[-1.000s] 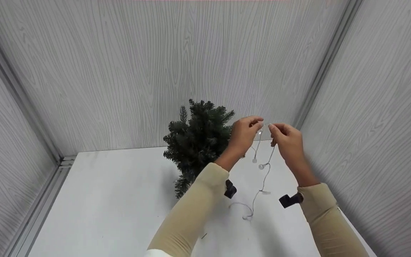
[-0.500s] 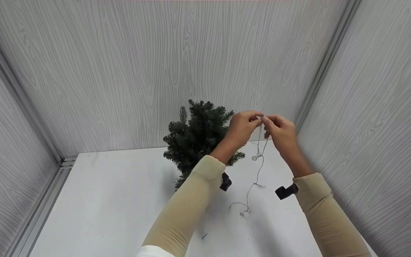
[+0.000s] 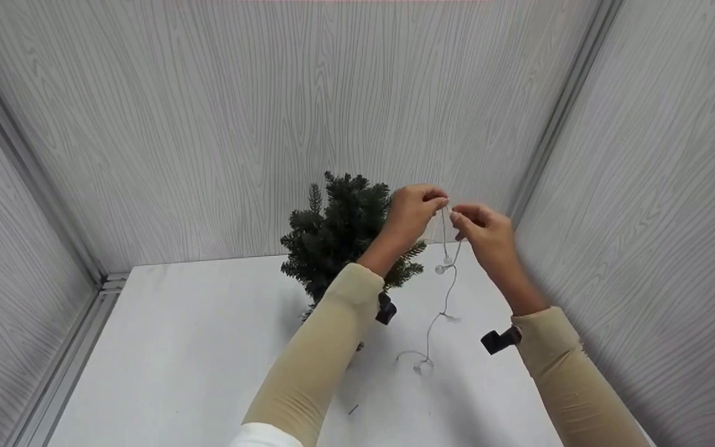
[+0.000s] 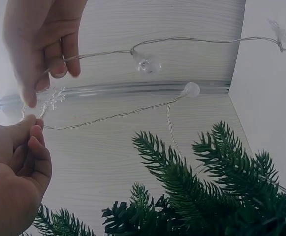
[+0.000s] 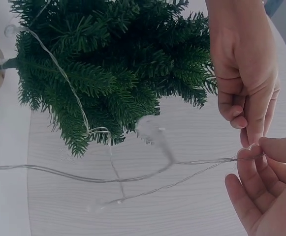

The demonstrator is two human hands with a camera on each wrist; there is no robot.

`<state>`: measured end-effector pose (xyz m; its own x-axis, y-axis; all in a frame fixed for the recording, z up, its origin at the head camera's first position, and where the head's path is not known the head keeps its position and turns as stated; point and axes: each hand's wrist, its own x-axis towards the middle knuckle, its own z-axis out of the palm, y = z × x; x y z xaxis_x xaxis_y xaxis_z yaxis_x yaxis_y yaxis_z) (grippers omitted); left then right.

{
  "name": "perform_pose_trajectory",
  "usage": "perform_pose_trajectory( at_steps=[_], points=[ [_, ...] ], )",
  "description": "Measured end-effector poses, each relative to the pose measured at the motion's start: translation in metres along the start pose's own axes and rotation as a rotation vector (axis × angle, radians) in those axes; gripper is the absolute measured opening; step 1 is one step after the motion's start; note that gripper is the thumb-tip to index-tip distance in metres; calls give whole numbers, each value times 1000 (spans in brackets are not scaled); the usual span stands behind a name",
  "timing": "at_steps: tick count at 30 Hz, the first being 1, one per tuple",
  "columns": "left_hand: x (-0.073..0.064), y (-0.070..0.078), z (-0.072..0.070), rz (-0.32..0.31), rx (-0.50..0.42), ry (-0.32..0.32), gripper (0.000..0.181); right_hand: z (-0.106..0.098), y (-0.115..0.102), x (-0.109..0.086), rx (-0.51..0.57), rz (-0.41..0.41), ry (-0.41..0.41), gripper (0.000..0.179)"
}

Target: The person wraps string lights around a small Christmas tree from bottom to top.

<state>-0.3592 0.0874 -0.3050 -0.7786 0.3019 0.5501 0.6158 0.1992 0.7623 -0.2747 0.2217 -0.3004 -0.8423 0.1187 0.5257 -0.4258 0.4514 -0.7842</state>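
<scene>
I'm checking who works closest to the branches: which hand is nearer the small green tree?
Left. The left hand is raised right beside the small green tree, at its upper right edge; the right hand is farther right, beyond the light string.

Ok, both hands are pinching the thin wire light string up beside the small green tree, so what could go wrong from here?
1. The thin clear wire light string doubles back in loops between the left hand and right hand, so it could tangle.
2. Part of it already runs through the small green artificial tree; a tug might snag needles or tip the tree.
3. Its tail lies on the white table and could drag.
</scene>
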Motion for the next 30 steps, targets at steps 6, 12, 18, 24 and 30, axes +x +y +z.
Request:
perform_pose_trajectory(
  at_steps=[6, 12, 18, 24, 30],
  points=[
    [14, 10, -11, -20, 27, 11, 15, -5, 4, -18, -15, -4, -14, 22],
    [36, 30, -28, -2, 170, -62, 18, -6, 4, -29, 5, -19, -15, 19],
    [57, 29, -39, 2, 347, -165, 18, -1, 2, -31, 20, -16, -30, 18],
    [67, 16, -50, -87, 382, -189, 17, 5, -2, -37, 1, 19, -79, 21],
    [78, 14, -67, -167, 317, -179, 15, 9, -9, -42, 5, 28, -83, 20]
  ],
)
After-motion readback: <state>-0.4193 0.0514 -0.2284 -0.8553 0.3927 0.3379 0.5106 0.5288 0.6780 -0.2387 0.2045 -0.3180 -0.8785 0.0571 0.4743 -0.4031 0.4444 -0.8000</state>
